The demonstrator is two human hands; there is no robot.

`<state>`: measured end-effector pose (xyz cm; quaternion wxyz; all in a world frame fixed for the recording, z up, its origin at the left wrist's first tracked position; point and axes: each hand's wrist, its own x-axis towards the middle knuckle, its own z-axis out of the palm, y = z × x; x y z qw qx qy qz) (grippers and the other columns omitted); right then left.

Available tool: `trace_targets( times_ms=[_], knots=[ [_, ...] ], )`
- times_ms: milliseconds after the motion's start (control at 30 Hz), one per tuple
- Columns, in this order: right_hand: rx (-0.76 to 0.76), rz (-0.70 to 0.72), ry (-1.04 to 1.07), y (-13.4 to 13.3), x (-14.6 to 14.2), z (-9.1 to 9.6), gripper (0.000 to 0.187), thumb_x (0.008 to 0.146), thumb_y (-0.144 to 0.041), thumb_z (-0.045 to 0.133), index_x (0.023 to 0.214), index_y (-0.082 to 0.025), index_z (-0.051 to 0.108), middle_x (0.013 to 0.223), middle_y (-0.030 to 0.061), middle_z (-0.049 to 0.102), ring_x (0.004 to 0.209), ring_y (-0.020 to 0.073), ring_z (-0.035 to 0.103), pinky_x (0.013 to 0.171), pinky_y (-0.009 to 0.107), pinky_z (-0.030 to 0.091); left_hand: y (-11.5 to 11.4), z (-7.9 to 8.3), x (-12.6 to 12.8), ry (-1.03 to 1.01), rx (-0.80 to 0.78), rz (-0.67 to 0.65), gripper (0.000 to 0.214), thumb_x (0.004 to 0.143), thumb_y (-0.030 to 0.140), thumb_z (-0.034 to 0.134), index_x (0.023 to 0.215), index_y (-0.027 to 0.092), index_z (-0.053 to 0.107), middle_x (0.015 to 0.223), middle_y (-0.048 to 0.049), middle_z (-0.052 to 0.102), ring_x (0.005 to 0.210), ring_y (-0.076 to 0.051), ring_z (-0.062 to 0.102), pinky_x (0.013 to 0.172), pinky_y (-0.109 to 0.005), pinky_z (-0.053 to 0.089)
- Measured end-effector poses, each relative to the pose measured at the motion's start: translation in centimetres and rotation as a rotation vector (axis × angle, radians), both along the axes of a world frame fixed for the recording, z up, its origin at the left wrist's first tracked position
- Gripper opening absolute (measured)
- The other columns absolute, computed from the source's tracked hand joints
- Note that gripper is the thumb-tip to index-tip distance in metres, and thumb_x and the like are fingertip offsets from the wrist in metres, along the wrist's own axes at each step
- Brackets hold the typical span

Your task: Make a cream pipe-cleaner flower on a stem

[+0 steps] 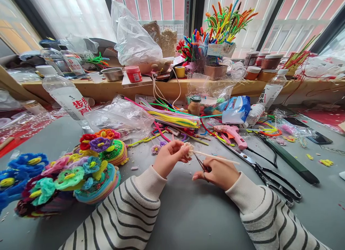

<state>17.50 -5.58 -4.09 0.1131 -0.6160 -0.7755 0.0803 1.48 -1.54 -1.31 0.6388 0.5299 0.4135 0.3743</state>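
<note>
Between the fingertips of my left hand (170,157) is a small cream-coloured pipe-cleaner flower (188,149), bent into loops. A straight pale pipe-cleaner stem (219,158) runs from it to the right, passing over my right hand. My right hand (221,172) is closed around the handles of small scissors (202,163). Their blade tips reach up to the right edge of the flower, at the stem; whether they touch it I cannot tell. Just beyond my left hand lie a small pink flower (155,149) and a purple one (163,143).
Finished colourful pipe-cleaner flower pots (70,174) stand at the left. Loose pipe cleaners (178,119), a pink glue gun (233,135), large black-handled shears (269,178) and a dark green bar-like tool (296,165) lie beyond and right. Water bottles (66,95) and a cluttered ledge (107,85) are behind.
</note>
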Motion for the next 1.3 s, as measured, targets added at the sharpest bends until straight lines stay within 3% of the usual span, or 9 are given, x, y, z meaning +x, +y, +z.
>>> trace_targets(
  times_ms=[433,700,900,1300],
  knots=[
    [0.010,0.073,0.017,0.48,-0.02,-0.32,0.061,0.062,-0.068,0.029,0.036,-0.017,0.048,0.041,0.0006,0.052,0.044,0.0094,0.042,0.045,0.022,0.022,0.09,0.04,-0.19,0.005,0.022,0.033,0.022,0.062,0.028,0.058,0.073,0.012,0.048,0.059,0.0006,0.058,0.053,-0.011,0.059,0.050,-0.020,0.046],
    [-0.062,0.079,0.201,0.50,0.18,-0.26,0.056,0.070,-0.059,0.031,0.040,-0.016,0.051,0.046,0.0008,0.056,0.045,0.0084,0.045,0.045,0.020,0.026,-0.23,0.59,-0.15,-0.061,-0.113,0.104,0.022,0.058,0.024,0.062,0.070,0.013,0.046,0.058,-0.0009,0.061,0.057,-0.014,0.061,0.055,-0.024,0.048],
    [-0.041,0.086,0.138,0.32,-0.04,0.03,0.057,0.061,-0.068,0.032,0.047,-0.016,0.052,0.050,0.0018,0.054,0.045,0.0097,0.043,0.043,0.020,0.023,-0.22,0.87,-0.13,-0.115,-0.231,0.057,0.026,0.056,0.022,0.064,0.069,0.014,0.043,0.069,-0.0046,0.064,0.063,-0.018,0.062,0.054,-0.023,0.047],
    [-0.055,0.064,0.113,0.36,0.00,0.09,0.058,0.063,-0.067,0.029,0.045,-0.016,0.049,0.051,0.0020,0.054,0.045,0.0094,0.041,0.043,0.021,0.022,-0.28,0.72,-0.01,-0.086,-0.168,-0.004,0.028,0.056,0.024,0.064,0.071,0.014,0.042,0.065,-0.0040,0.064,0.063,-0.017,0.062,0.054,-0.024,0.047]
  ],
)
